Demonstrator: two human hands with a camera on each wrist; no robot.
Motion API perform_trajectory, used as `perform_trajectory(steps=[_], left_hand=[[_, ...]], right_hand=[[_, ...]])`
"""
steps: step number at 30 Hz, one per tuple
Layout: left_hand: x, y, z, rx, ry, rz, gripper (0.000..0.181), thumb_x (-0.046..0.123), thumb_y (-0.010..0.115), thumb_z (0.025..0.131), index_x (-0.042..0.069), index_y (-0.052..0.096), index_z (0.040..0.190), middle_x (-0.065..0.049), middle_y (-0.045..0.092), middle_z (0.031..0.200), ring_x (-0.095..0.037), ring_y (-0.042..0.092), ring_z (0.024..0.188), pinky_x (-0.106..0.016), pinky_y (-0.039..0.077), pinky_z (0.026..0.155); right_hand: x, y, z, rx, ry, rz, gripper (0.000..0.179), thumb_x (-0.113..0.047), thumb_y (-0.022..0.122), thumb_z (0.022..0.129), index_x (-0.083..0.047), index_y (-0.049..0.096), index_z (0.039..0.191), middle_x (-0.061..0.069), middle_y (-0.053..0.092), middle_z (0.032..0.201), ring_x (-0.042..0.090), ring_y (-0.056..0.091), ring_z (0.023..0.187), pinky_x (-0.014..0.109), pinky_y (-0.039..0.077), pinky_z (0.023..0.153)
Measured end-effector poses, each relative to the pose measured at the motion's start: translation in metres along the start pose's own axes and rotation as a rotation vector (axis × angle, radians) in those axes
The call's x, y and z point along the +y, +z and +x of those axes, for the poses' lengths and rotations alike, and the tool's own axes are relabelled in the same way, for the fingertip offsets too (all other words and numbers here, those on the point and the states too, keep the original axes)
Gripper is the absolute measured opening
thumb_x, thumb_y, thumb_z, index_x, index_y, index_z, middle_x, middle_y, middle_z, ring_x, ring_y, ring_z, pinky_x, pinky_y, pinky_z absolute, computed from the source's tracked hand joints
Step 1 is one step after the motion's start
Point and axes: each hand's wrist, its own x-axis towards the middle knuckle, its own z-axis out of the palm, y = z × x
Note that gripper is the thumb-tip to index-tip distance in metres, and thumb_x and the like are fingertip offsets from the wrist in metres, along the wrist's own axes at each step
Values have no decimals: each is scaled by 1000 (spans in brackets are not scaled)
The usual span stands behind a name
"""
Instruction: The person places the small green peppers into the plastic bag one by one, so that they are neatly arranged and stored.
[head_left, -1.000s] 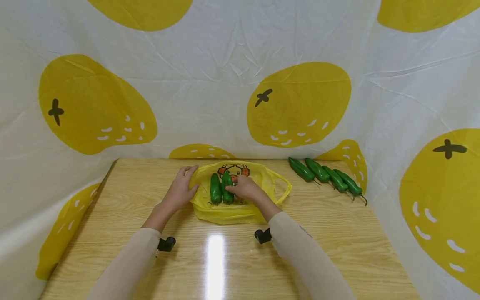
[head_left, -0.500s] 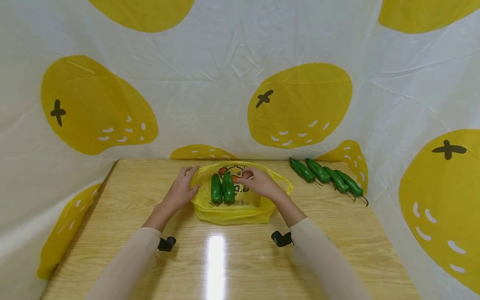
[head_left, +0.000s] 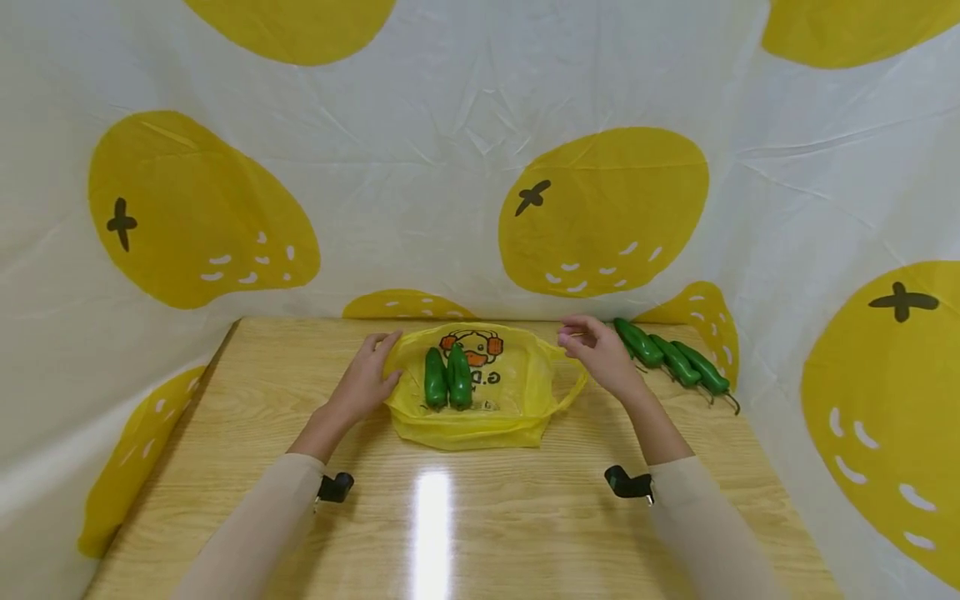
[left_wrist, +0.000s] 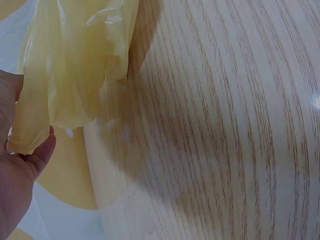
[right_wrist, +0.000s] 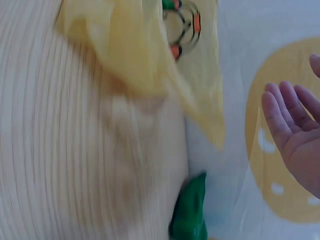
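Looks partway done: two green peppers in the one yellow bag, at least three loose peppers left on the table. My left grip pinches the bag's edge; my right grip is empty and relaxed, beside the loose peppers, possibly hiding another.
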Motion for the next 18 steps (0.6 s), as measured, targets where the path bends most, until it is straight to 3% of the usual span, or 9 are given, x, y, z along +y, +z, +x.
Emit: perform_trajectory(steps=[7,18], left_hand=[[0,-2,-1,-3,-14,11,73,9,70,98,12,34,162,-25,41,152,-44,54,131,-53,55,97],[-1,0,-1,12,5,36,72,8,70,97,9,35,161,-26,42,151,-45,53,131,-56,54,100]], right_hand=[[29,-39,0,111,57,-180,59,-44,57,106,-4,49,149,20,57,144,38,52,135,57,44,111],[81,-73,18,83,145,-404,69,-40,56,107,3,35,157,31,39,157,51,36,144,69,35,113]])
